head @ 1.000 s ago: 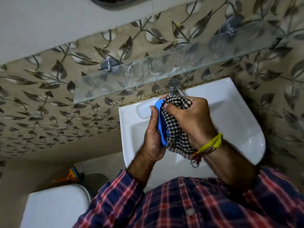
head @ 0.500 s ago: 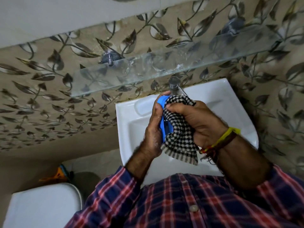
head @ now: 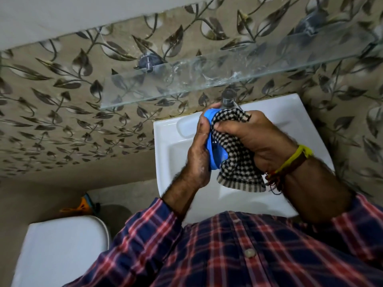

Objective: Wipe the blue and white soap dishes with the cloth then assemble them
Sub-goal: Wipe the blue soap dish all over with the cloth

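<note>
My left hand (head: 198, 154) grips the blue soap dish (head: 215, 154) on edge above the white sink (head: 167, 146). Its fingers curl round the dish's far end near the tap. My right hand (head: 250, 137) holds a black-and-white checked cloth (head: 238, 162) bunched against the dish's inner face. The cloth's striped hem hangs down below my right wrist. No white soap dish shows in this view.
A steel tap (head: 229, 98) stands at the sink's back edge, just beyond my fingers. A glass shelf (head: 186, 79) juts out from the leaf-patterned wall above it. A white toilet tank lid (head: 62, 249) lies at lower left, with an orange object (head: 83, 206) behind it.
My right hand has slid the cloth down and outward along the dish, uncovering more of the blue inner face. The left hand keeps its grip on the dish.
</note>
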Tool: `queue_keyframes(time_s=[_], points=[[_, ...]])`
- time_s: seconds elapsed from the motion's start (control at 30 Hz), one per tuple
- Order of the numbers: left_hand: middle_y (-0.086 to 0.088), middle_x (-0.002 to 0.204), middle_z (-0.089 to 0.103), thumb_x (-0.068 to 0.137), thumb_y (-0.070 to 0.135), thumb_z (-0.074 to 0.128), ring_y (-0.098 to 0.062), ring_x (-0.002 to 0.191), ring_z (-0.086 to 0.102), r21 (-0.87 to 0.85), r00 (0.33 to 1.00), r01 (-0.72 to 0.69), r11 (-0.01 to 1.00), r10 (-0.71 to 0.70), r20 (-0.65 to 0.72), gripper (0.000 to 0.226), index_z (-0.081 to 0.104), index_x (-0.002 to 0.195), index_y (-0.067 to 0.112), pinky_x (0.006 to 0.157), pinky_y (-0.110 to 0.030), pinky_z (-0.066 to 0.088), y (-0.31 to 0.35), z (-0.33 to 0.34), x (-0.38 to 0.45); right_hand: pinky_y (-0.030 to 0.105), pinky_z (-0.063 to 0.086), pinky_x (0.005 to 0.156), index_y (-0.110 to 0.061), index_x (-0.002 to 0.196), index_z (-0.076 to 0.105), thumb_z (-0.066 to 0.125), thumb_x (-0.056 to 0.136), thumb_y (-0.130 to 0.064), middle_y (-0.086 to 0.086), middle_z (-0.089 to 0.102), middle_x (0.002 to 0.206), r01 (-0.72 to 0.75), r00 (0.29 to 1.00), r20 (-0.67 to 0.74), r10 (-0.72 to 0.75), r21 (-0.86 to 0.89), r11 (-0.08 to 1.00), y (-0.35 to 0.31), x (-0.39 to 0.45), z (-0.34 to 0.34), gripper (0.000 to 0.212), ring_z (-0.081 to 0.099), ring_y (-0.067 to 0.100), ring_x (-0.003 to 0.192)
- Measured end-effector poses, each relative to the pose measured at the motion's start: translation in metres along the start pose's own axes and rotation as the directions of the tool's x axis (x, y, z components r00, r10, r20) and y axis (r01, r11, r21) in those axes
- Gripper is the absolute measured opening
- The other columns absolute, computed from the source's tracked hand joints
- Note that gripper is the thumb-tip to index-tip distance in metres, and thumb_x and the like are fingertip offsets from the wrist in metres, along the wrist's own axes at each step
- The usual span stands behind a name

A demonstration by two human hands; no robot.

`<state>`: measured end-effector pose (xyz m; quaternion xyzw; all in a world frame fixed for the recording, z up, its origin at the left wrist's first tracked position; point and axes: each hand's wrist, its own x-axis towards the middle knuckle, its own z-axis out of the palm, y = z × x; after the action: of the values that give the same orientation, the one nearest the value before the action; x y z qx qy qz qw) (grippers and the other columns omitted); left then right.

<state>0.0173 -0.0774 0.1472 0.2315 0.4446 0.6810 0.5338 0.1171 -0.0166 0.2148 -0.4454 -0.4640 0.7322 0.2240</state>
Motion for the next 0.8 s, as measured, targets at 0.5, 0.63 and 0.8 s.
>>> queue_keyframes(time_s=[0.5, 0.63, 0.8], points=[[-0.007, 0.117, 0.063, 0.105, 0.046, 0.029, -0.022, 0.097, 0.062, -0.013, 0.999, 0.008, 1.0, -0.008, -0.044, 0.043, 0.052, 0.135, 0.025, 0.084, -0.036, 0.052, 0.016, 0.003, 0.003, 0.03, 0.055, 0.061, 0.005, 0.083, 0.069, 0.069, 0.082, 0.0, 0.014, 0.069, 0.073, 0.156, 0.979, 0.17, -0.115, -0.249, 0.956, 0.016, -0.001, -0.003, 0.005, 0.065, 0.018, 0.064], [-0.002, 0.117, 0.063, 0.101, 0.05, 0.034, -0.017, 0.092, 0.061, 0.054, 0.998, -0.01, 0.999, 0.013, -0.061, 0.047, 0.054, 0.136, 0.026, 0.081, -0.034, 0.052, 0.021, 0.004, 0.004, 0.031, 0.051, 0.054, 0.009, 0.085, 0.068, 0.069, 0.082, 0.002, 0.027, 0.068, 0.075, 0.249, 0.95, 0.272, -0.156, -0.352, 0.902, 0.021, -0.007, -0.005, 0.007, 0.061, 0.021, 0.06], [0.005, 0.102, 0.07, 0.102, 0.052, 0.035, -0.015, 0.081, 0.062, 0.032, 0.998, 0.029, 0.999, -0.027, -0.059, 0.045, 0.059, 0.132, 0.029, 0.08, -0.036, 0.052, 0.02, 0.002, 0.008, 0.029, 0.043, 0.05, 0.011, 0.071, 0.059, 0.066, 0.085, 0.005, 0.027, 0.058, 0.062, 0.477, 0.855, 0.431, -0.286, -0.443, 0.759, 0.023, -0.007, -0.013, 0.017, 0.052, 0.016, 0.052]])
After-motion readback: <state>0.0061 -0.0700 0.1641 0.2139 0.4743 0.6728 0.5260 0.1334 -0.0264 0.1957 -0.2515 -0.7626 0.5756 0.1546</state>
